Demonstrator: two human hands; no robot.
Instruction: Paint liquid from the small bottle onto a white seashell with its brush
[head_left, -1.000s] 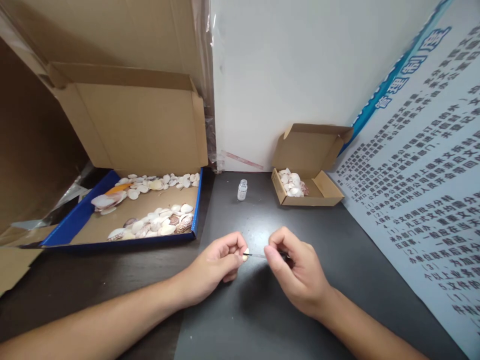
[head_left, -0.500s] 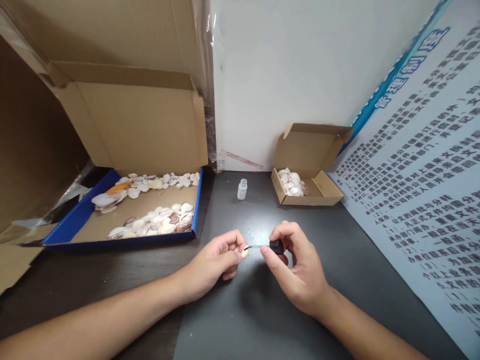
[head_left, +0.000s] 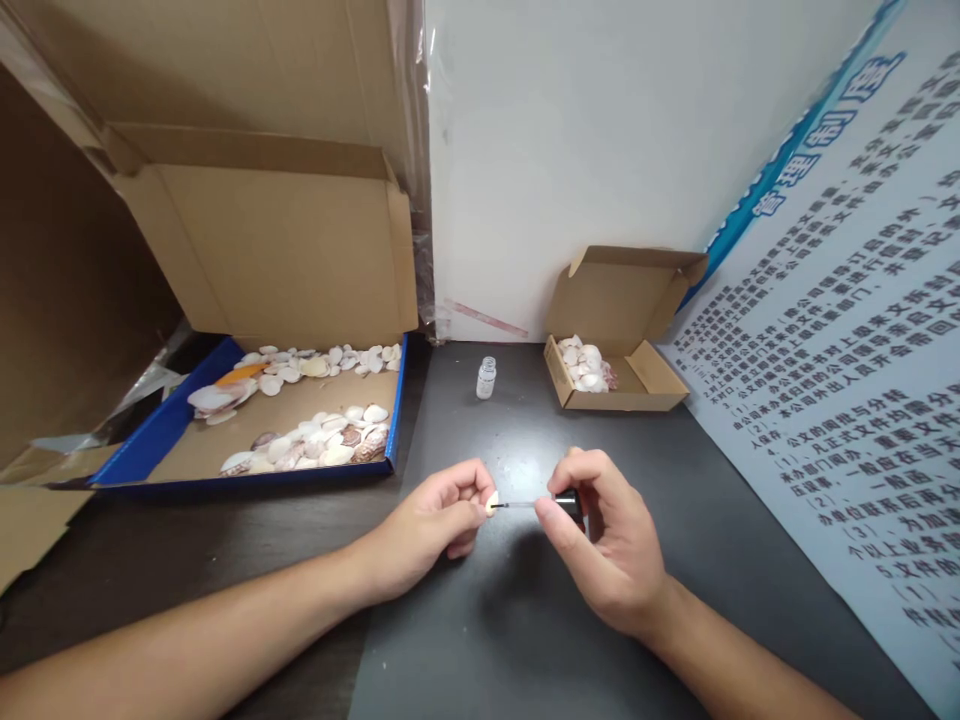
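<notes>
We count two hands — our left hand [head_left: 431, 525] and right hand [head_left: 604, 545]. Two open cardboard boxes: a large box [head_left: 262, 400] far left, a small box [head_left: 619, 345] far right. One little bottle [head_left: 486, 378] between them — loose shells too many to count.

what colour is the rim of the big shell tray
Blue: the tray rim shows clearly in the head view.

On the table [head_left: 525, 640] the left hand [head_left: 427, 525] and right hand [head_left: 607, 545] meet near the front, a small shell [head_left: 491, 503] and a brush applicator [head_left: 536, 503] between them. Behind them stands a small bottle [head_left: 486, 378]. Left of the bottle lies a wide open box [head_left: 169, 425] with shells [head_left: 315, 450] in it; right of it, against the wall [head_left: 600, 130], a small open box [head_left: 652, 375] also holding shells [head_left: 585, 365]. A printed poster [head_left: 847, 360] leans at the far right.
</notes>
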